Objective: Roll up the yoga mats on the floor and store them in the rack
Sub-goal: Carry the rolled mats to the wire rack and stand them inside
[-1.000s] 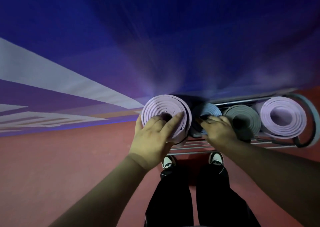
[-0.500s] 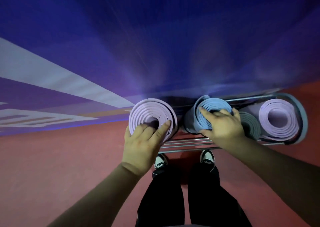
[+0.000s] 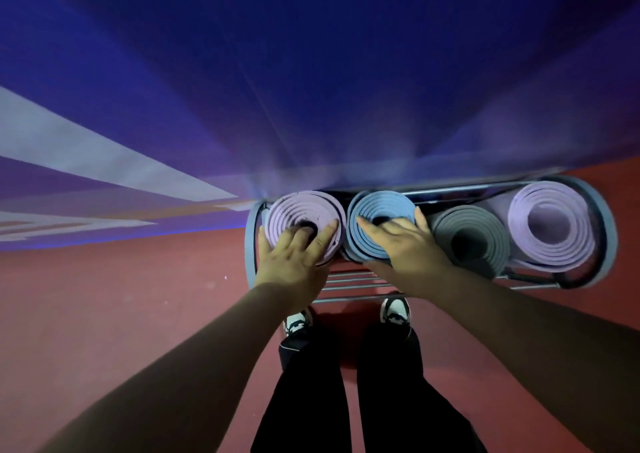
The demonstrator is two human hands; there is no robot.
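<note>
A metal rack (image 3: pixel 604 231) with rounded ends stands against the blue wall and holds several rolled yoga mats on end. My left hand (image 3: pixel 294 258) presses on the top of a lilac rolled mat (image 3: pixel 304 210) at the rack's left end, fingers spread, some dipping into its core. My right hand (image 3: pixel 405 248) lies with straight fingers on the top of a blue rolled mat (image 3: pixel 381 210) beside it. A grey rolled mat (image 3: pixel 471 234) and a second lilac rolled mat (image 3: pixel 550 224) stand to the right.
The rack's wire base (image 3: pixel 349 283) shows in front of the mats. My feet in black-and-white shoes (image 3: pixel 394 310) stand on the red floor (image 3: pixel 121 314) just in front of the rack. The blue wall (image 3: pixel 311 71) with pale stripes rises behind.
The lilac mat under my left hand has moved right and down into the rack's left end, next to the blue mat. My right hand has stayed on the blue mat.
</note>
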